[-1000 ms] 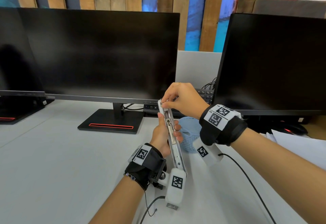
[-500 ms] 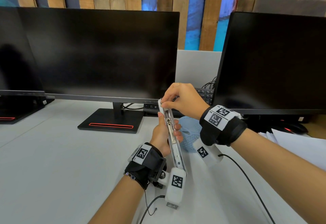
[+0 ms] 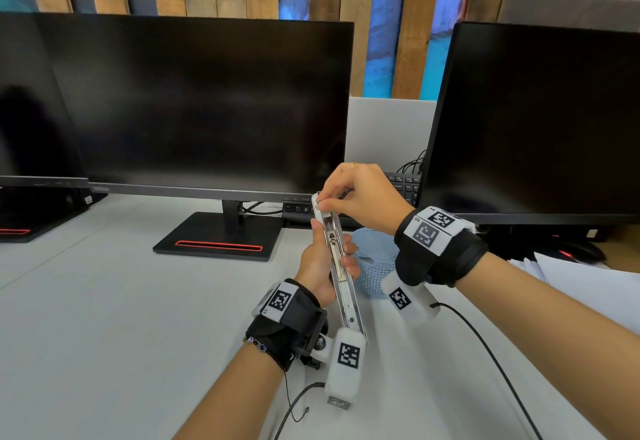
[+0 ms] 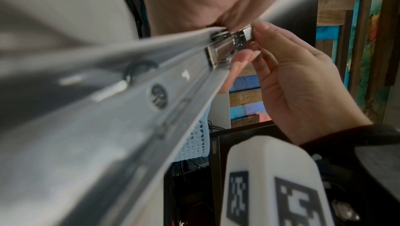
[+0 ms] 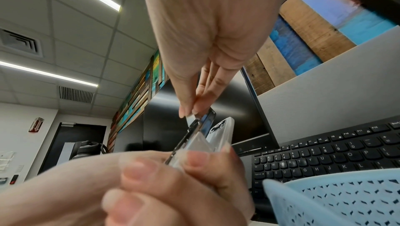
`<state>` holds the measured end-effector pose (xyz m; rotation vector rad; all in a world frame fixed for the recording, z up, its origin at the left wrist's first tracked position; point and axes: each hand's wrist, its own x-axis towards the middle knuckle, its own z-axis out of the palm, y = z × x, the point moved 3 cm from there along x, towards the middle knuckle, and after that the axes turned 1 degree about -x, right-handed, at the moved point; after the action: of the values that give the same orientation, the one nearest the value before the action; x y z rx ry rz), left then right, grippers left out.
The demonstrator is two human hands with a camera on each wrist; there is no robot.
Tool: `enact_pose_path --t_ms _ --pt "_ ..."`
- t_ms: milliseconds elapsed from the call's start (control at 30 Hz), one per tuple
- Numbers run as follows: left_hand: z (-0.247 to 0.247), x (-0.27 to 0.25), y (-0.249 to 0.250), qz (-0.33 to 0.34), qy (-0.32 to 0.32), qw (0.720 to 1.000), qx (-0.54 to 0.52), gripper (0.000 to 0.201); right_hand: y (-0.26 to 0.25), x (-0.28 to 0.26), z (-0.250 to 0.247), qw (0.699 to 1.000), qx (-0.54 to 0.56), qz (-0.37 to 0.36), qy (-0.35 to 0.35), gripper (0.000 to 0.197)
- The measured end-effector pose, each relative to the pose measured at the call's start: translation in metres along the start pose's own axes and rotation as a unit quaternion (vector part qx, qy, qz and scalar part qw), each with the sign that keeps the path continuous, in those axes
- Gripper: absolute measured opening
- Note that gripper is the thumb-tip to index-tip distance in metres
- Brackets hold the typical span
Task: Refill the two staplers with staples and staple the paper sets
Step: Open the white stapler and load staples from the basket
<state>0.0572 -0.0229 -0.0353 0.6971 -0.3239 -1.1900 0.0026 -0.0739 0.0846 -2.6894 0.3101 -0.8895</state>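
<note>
the stapler (image 3: 341, 268) is held up off the tabletop (image 3: 104, 318), near upright and leaning a little, opened so the long metal staple channel faces the person. it is pale, whitish plastic around a silver rail, with a small metal pusher part midway along the rail. the left hand (image 3: 320, 261) grips its middle, thumb on one side and fingers curled round the other. the right hand (image 3: 360, 197) pinches at the top end with thumb and fingertips closed together on a small silvery piece (image 4: 246, 34); whether that is a strip of staples cannot be told.

just right of the stapler a light blue perforated basket (image 3: 375, 264) stands on the tabletop, close under the right wrist. a monitor (image 3: 207, 103) stands behind, its foot left of the hands, and a second monitor (image 3: 540, 121) on the right; a keyboard (image 3: 405, 185) lies between them. the tabletop to the left and front of the hands is bare. white paper (image 3: 595, 283) lies at the right edge.

the left wrist view shows the rail's rivets and the pinched piece up close, mostly blurred. the right wrist view shows the keyboard's keys and the ceiling lights, hidden from the head view.
</note>
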Motion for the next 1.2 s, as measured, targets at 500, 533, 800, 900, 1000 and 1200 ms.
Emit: enact_pose_path --t_ms 500,533,800,900,1000,1200 --pt "0.001 -0.002 0.000 -0.004 -0.014 1.000 -0.010 0.063 0.005 0.002 0.006 1.000 -0.017 -0.010 0.017 0.012" --pt "0.002 -0.002 0.000 -0.006 -0.018 1.000 -0.013 0.063 0.005 0.002 0.006 1.000 -0.018 -0.010 0.018 0.012" --pt "0.003 -0.004 0.000 -0.006 -0.023 1.000 -0.019 0.064 0.009 -0.001 0.006 0.998 -0.023 -0.003 0.053 0.035" --pt "0.004 -0.006 0.003 0.013 -0.014 0.999 -0.026 0.064 0.007 -0.009 0.004 0.997 0.016 0.009 0.075 0.033" --pt "0.005 -0.006 0.010 0.068 0.008 0.996 -0.058 0.061 0.006 -0.026 0.004 0.991 0.081 0.073 0.077 0.029" --pt "0.000 -0.007 0.028 0.173 0.048 0.974 -0.140 0.059 -0.006 -0.069 0.003 0.992 -0.003 0.122 0.012 0.039"
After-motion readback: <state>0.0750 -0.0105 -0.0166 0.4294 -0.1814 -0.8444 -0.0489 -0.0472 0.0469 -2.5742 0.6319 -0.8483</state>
